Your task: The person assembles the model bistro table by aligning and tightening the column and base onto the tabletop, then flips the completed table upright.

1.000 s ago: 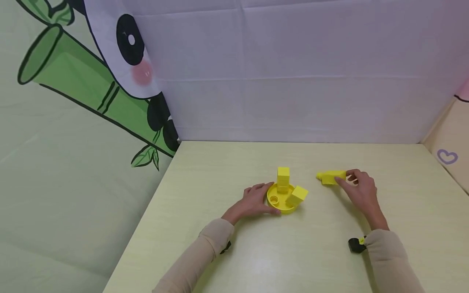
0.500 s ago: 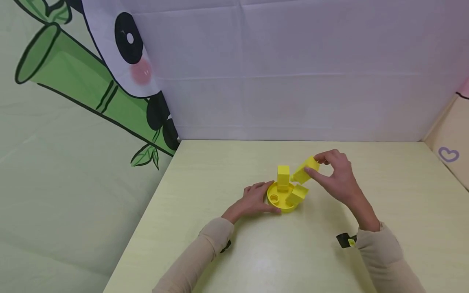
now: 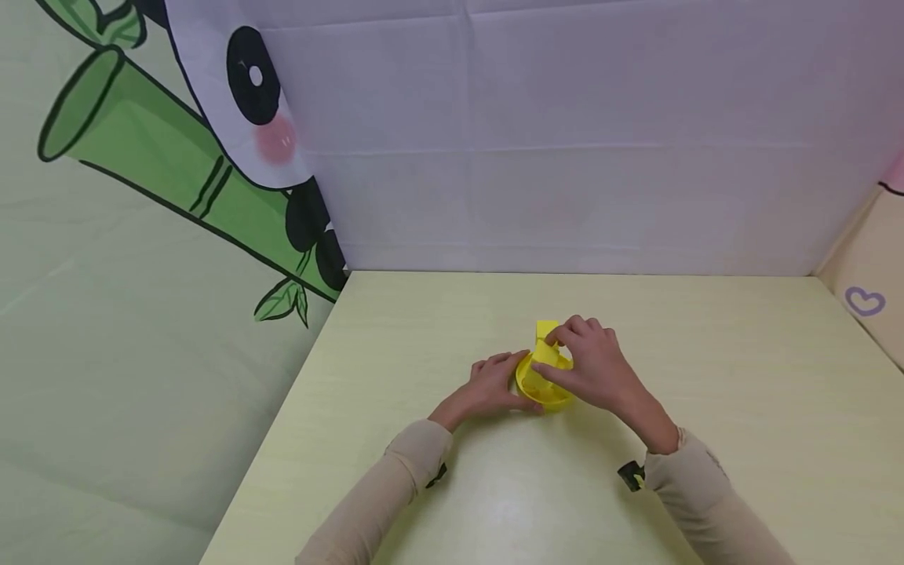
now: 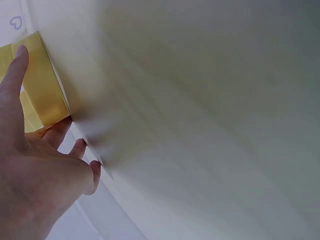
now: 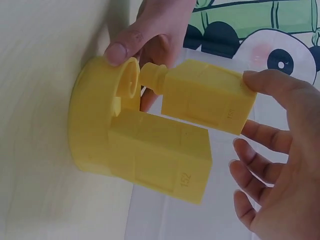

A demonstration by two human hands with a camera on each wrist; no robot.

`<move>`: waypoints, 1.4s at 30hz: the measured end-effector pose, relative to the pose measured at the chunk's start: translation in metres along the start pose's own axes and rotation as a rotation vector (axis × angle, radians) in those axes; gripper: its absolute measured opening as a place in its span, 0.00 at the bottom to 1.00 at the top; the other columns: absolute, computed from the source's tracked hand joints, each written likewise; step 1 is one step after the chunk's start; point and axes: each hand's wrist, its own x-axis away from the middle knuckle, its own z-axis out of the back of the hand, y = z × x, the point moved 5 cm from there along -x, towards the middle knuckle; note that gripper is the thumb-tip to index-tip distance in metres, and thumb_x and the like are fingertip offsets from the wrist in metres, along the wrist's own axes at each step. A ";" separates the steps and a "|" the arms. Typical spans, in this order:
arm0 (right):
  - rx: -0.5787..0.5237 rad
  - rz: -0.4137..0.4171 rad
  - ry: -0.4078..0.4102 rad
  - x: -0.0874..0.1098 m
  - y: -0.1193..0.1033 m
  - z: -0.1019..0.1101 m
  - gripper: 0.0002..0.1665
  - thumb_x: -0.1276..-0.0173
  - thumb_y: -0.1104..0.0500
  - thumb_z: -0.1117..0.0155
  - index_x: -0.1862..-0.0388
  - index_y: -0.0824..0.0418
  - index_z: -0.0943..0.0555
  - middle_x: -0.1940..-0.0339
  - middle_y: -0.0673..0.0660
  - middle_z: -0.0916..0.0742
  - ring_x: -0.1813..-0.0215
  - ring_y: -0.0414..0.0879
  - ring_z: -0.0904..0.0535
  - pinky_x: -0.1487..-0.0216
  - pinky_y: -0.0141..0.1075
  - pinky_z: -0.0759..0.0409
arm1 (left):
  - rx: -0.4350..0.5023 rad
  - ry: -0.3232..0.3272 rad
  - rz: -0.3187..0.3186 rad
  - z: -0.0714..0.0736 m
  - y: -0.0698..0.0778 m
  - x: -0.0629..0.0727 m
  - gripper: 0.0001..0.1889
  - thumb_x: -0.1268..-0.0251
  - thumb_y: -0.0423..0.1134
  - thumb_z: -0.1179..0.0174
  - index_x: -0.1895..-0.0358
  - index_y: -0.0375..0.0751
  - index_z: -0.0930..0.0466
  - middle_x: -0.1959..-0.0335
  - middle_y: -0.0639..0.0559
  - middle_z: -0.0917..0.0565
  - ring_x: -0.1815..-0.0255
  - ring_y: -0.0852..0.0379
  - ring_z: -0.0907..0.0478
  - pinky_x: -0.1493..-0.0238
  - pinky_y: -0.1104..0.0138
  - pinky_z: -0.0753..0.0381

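A round yellow base [image 3: 556, 405] with raised sockets stands on the table. My left hand [image 3: 487, 388] grips its side, thumb at the near rim and fingers behind. In the right wrist view, my right hand [image 5: 280, 135] pinches a yellow bottle-shaped piece [image 5: 207, 95] by its flat end. The narrow neck of this piece points down at an open socket, right at the base's rim. Another such piece, marked 152 [image 5: 165, 155], leans out of the base. At the back, a further piece [image 3: 546, 327] stands upright in the base, partly covered by my right hand.
The pale wooden table [image 3: 438, 329] ends at a hanging cloth [image 3: 565, 157] behind it. To the left, another cloth bears printed bamboo [image 3: 162, 141]. A dark wrist camera [image 3: 631, 475] sits at my right sleeve.
My right hand has brought the bottle-shaped piece from the right to over the base, tipping it neck down. My left hand has stayed on the base.
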 end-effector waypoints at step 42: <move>0.106 -0.052 -0.100 -0.015 -0.011 -0.029 0.26 0.32 0.43 0.29 0.49 0.62 0.16 0.51 0.61 0.16 0.49 0.61 0.26 0.48 0.58 0.32 | -0.015 0.019 -0.064 0.000 0.000 -0.002 0.37 0.40 0.61 0.27 0.30 0.51 0.26 0.35 0.57 0.20 0.22 0.44 0.42 0.27 0.42 0.50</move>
